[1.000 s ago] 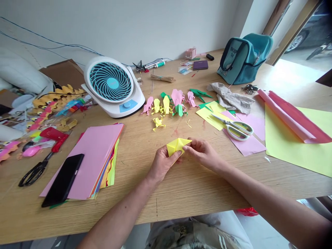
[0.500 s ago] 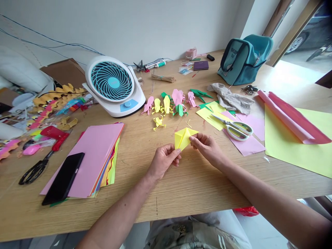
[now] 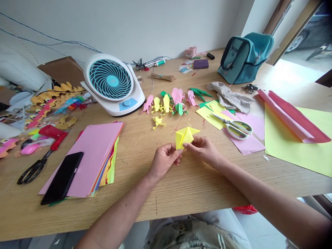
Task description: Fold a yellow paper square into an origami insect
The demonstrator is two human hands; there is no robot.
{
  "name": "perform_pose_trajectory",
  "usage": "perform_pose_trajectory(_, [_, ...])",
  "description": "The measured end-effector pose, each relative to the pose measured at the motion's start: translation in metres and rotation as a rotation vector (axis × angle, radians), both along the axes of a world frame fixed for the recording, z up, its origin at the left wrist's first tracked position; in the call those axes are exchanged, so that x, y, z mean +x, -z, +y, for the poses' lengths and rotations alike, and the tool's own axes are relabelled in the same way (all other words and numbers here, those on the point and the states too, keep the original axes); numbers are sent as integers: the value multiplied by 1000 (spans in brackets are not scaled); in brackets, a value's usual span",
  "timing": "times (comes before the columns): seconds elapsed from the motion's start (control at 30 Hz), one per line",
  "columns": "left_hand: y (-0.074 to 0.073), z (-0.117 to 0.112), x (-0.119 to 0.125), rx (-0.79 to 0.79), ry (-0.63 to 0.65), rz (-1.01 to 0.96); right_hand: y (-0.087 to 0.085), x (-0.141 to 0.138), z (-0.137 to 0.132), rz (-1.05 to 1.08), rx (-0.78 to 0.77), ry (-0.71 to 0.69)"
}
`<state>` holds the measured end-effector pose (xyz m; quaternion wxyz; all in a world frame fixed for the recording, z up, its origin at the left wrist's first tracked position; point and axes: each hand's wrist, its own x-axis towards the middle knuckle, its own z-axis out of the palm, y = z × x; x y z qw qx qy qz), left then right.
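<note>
A folded piece of yellow paper (image 3: 184,135) is held just above the table, with creases and a raised flap pointing right. My left hand (image 3: 166,157) pinches its lower left corner between thumb and fingers. My right hand (image 3: 203,149) grips the lower right side, thumb in front at the bottom edge. Beyond the hands lies a small yellow origami frog (image 3: 158,121). Behind it sits a group of folded paper figures in pink, yellow and green, among them a large pink one (image 3: 177,95).
White-handled scissors (image 3: 237,128) lie on pink and yellow sheets at right, near a grey cloth (image 3: 229,96). To the left are a paper stack (image 3: 97,145), a black phone (image 3: 62,178) and a fan (image 3: 111,83). A teal bag (image 3: 245,58) stands at back right.
My right hand has slid down and left along the yellow paper, from its right corner to its lower edge. The right flap now sticks out free. My left hand keeps its hold.
</note>
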<state>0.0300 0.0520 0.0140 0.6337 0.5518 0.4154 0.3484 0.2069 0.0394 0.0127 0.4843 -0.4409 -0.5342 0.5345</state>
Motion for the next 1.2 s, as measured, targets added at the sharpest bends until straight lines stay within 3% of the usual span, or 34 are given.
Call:
perform_pose_trajectory(0.4, [-1,1,-2,103,2,105,-9,4,-2,-26,-44,70])
perform_pose_trajectory(0.53, [-1,1,-2,67,-16,111,-5,8,0,2,-43,155])
perform_pose_trajectory(0.83, [-9,-1,-3,107,-25,172,3,9,1,60,-75,153])
perform_pose_trajectory(1.2, [1,0,-6,130,64,185,9,12,4,100,-159,211])
